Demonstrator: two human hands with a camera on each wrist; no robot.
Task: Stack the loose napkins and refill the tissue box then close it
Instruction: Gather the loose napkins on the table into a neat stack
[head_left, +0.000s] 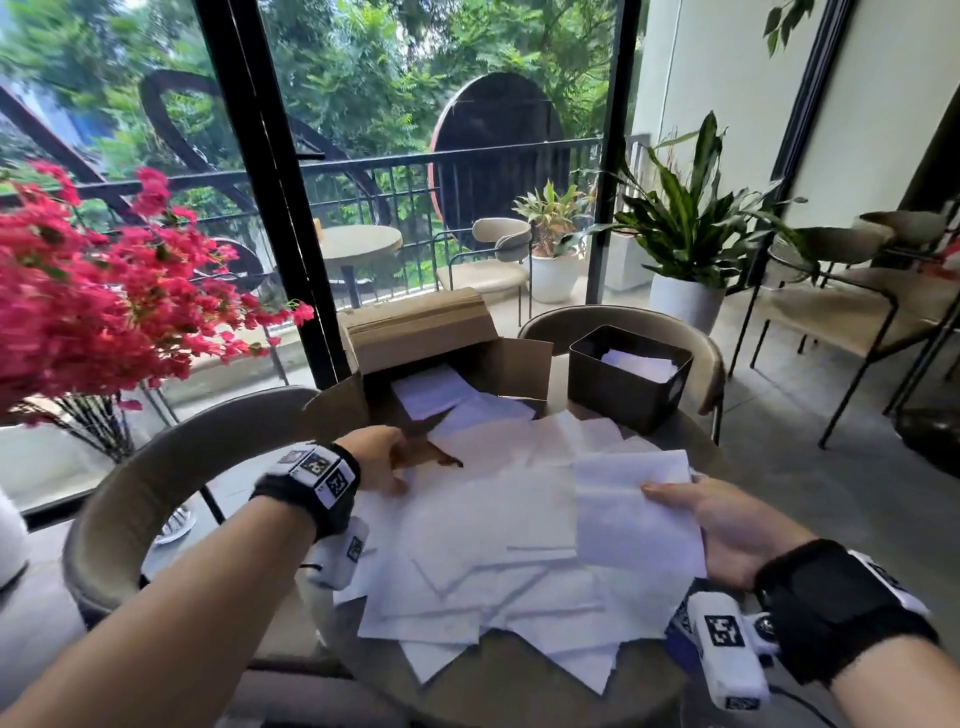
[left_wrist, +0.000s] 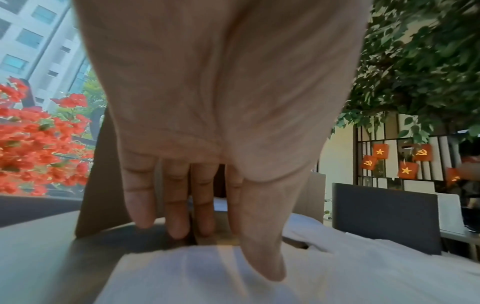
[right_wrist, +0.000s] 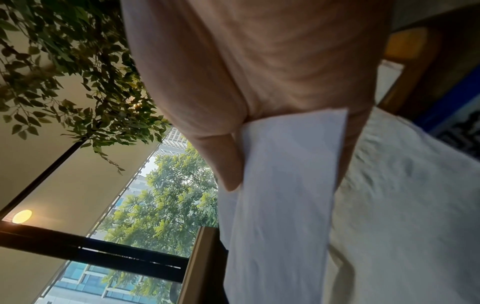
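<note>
Several loose white napkins (head_left: 493, 545) lie scattered over the round table (head_left: 519, 691). My right hand (head_left: 670, 496) pinches one napkin (head_left: 634, 514) by its right edge and lifts it off the pile; the right wrist view shows the thumb (right_wrist: 228, 164) pressed on that napkin (right_wrist: 283, 185). My left hand (head_left: 382, 457) reaches forward with straight fingers (left_wrist: 179, 216) to the near flap of the open cardboard box (head_left: 426, 332) and holds nothing. The dark tissue box (head_left: 618, 389) stands open at the back right with white napkins inside.
A bunch of red flowers (head_left: 104, 291) fills the left side. A curved chair back (head_left: 156, 493) wraps the table's left edge, and another chair (head_left: 623, 322) stands behind the tissue box. More napkins lie inside the cardboard box.
</note>
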